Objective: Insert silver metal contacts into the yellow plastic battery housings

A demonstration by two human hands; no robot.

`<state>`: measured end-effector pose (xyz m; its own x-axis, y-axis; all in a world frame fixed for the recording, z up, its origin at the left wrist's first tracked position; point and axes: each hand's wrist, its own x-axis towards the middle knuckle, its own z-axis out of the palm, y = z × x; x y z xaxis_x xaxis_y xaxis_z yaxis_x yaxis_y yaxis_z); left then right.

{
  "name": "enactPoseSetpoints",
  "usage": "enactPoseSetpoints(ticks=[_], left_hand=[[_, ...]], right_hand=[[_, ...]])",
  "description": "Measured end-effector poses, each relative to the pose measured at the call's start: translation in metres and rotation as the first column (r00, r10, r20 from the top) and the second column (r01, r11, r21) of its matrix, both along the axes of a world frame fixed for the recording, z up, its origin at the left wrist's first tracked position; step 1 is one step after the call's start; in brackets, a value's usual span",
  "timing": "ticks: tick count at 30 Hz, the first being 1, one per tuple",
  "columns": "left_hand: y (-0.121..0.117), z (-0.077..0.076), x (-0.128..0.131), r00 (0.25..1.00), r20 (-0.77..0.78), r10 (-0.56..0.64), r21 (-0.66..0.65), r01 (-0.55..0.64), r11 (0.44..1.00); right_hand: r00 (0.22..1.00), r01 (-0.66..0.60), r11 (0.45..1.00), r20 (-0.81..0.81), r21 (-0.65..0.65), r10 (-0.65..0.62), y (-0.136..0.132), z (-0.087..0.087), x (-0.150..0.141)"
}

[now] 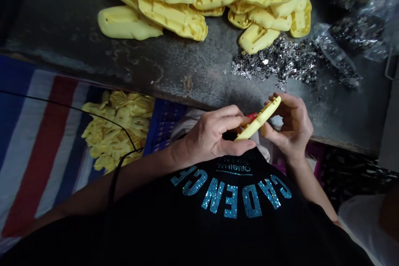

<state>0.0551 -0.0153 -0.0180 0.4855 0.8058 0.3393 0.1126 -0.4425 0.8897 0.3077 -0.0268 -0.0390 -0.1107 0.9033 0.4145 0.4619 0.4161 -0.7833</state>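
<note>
A yellow plastic shell half (259, 120) is held edge-on in front of my chest, with small teeth-like posts along its inner side. My left hand (218, 131) grips its lower end between thumb and fingers. Around the upper end, my right hand (289, 122) closes with thumb and fingertips. Something small and red (251, 117) shows beside the left fingertips; its kind is unclear. Just beyond the hands, a heap of small shiny metal pieces (280, 63) lies on the dark worktable (124, 60).
Stacked yellow shells (173, 18) cover the table's far side. Clear plastic bags (358, 29) of metal pieces lie at the right. Below the table edge, more yellow parts (121, 124) sit by a blue crate (165, 118). A black cable (93, 112) crosses the left.
</note>
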Motion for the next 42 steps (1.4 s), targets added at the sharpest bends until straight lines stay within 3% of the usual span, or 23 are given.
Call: enactPoseSetpoints(ticks=[2, 3, 6, 8, 9, 11, 14, 17, 20, 24, 27, 33, 37, 42], left_hand=[[-0.003, -0.004, -0.005, 0.999, 0.038, 0.021, -0.069, -0.019, 0.997], [-0.004, -0.006, -0.009, 0.996, 0.085, 0.019, -0.167, -0.004, 0.986], [-0.010, -0.015, -0.025, 0.967, 0.255, 0.017, -0.515, 0.122, 0.848], [-0.014, -0.021, -0.036, 0.943, 0.332, 0.018, -0.631, 0.208, 0.748], [-0.015, -0.024, -0.042, 0.930, 0.367, 0.023, -0.653, 0.240, 0.719], [-0.016, -0.030, -0.050, 0.895, 0.440, 0.072, -0.669, 0.273, 0.692], [-0.014, -0.034, -0.056, 0.852, 0.488, 0.192, -0.692, 0.244, 0.679], [-0.013, -0.031, -0.057, 0.832, 0.474, 0.287, -0.729, 0.189, 0.657], [-0.012, -0.027, -0.056, 0.818, 0.466, 0.338, -0.748, 0.160, 0.644], [-0.011, -0.029, -0.055, 0.812, 0.459, 0.360, -0.754, 0.143, 0.641], [-0.008, -0.032, -0.051, 0.794, 0.494, 0.355, -0.727, 0.154, 0.669], [-0.006, -0.031, -0.043, 0.786, 0.491, 0.375, -0.712, 0.115, 0.692], [-0.010, -0.028, -0.043, 0.792, 0.495, 0.357, -0.694, 0.113, 0.711], [-0.009, -0.027, -0.040, 0.817, 0.452, 0.357, -0.713, 0.091, 0.695]], right_hand=[[1.000, 0.013, 0.999, 0.029, -0.035, -0.012, 0.002, 0.004, -0.007], [0.999, 0.007, 0.998, 0.040, -0.061, -0.005, 0.004, 0.007, -0.011], [0.986, -0.141, 0.966, 0.056, -0.215, 0.157, 0.016, 0.016, -0.018], [0.954, -0.264, 0.914, 0.056, -0.307, 0.295, 0.031, 0.021, -0.018], [0.947, -0.266, 0.913, 0.093, -0.310, 0.308, 0.041, 0.023, -0.016], [0.944, -0.154, 0.963, 0.255, -0.221, 0.209, 0.063, 0.025, -0.013], [0.850, 0.004, 0.997, 0.525, -0.081, 0.039, 0.093, 0.021, -0.013], [0.744, 0.018, 0.998, 0.667, -0.058, 0.026, 0.106, 0.017, -0.020], [0.702, -0.010, 0.998, 0.710, -0.058, 0.048, 0.101, 0.015, -0.022], [0.774, -0.065, 0.991, 0.621, -0.117, 0.124, 0.084, 0.018, -0.010], [0.820, -0.027, 0.994, 0.566, -0.110, 0.085, 0.082, 0.017, -0.002], [0.757, -0.023, 0.998, 0.651, -0.057, 0.054, 0.094, 0.009, -0.010], [0.725, -0.067, 0.996, 0.683, -0.059, 0.090, 0.077, 0.010, -0.005], [0.859, -0.094, 0.988, 0.492, -0.125, 0.144, 0.050, 0.015, 0.011]])
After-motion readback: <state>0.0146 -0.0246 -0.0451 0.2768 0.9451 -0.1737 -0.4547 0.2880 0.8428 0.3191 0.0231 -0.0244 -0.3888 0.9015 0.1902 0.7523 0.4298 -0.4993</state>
